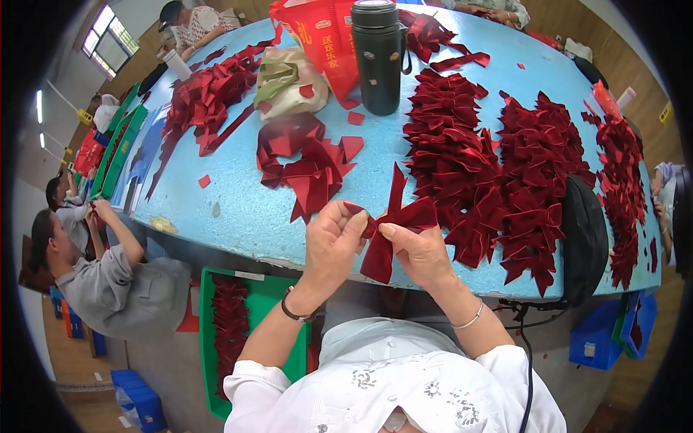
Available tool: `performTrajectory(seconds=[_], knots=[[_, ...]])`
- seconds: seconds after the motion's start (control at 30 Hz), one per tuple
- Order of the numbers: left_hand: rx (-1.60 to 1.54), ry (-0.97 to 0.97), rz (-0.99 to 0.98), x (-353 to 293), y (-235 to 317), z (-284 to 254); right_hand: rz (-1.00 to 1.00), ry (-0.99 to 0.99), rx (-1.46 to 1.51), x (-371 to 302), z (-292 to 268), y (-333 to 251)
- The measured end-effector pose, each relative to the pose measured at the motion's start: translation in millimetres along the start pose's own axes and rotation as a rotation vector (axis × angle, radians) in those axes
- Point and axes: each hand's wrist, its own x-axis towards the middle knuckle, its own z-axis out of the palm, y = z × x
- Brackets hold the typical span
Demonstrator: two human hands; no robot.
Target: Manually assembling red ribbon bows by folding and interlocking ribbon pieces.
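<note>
A dark red velvet bow is held up between my two hands, just over the near edge of the blue table. My left hand pinches its left loop, thumb against fingers. The thumb of my right hand presses near the bow's centre, with the fingers closed behind the right loop. One ribbon tail points up and another hangs down between the hands. Loose red ribbon pieces lie in a tangle just beyond my left hand. Rows of red bows are packed together beyond my right hand.
A dark thermos, a red bag and a pale cloth bag stand at the far middle. A black pouch sits at the right edge. Below left is a green crate with bows. Other people work around.
</note>
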Motion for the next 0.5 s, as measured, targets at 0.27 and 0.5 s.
performTrajectory(seconds=[0.27, 0.5], knots=[[0.306, 0.086, 0.144, 18.1, -7.8, 22.4, -0.024, 0.082, 0.065, -2.4, -31.2, -6.6], [-0.056, 0.053, -0.05, 31.3, -3.5, 7.0, -0.076, 0.198, 0.191, -5.9, -30.3, -14.9]])
